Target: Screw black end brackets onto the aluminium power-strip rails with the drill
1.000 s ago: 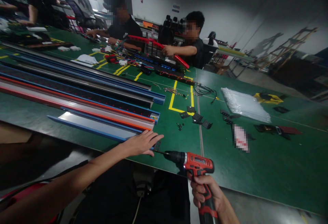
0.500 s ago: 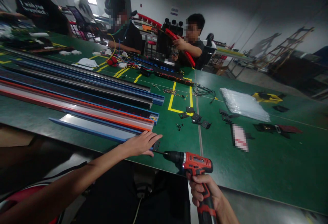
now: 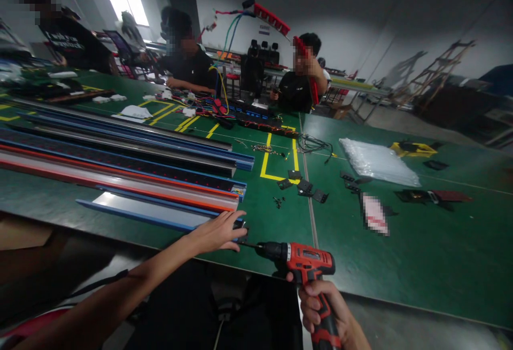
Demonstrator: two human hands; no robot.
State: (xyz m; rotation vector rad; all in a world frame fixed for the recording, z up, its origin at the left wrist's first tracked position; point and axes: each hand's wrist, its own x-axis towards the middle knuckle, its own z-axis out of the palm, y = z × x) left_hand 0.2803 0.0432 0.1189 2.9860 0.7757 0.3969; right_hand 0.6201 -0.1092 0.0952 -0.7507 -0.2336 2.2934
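My right hand (image 3: 320, 307) is wrapped round the grip of a red and black cordless drill (image 3: 310, 259). The drill's long bit (image 3: 249, 245) points left, its tip close to the fingers of my left hand (image 3: 218, 231). That hand rests on the right end of a blue-edged channel (image 3: 148, 209) with a pale inside, its fingers spread. Partly hidden beside the fingers is a small black bracket (image 3: 242, 232) at the channel's end. Whether the bit touches it I cannot tell.
Long rails (image 3: 120, 176) lie behind the channel. Small screws (image 3: 279, 202), black brackets (image 3: 305, 187), cables (image 3: 316, 144) and a plastic-wrapped bundle (image 3: 379, 162) are on the green table (image 3: 441, 254). Across it, a person (image 3: 298, 85) holds up a red strip (image 3: 313, 87).
My left hand's fingers have spread more and shifted slightly left and down. The drill stays nearly in place. Across the table, a person has raised the red strip, and another red strip with wires is lifted.
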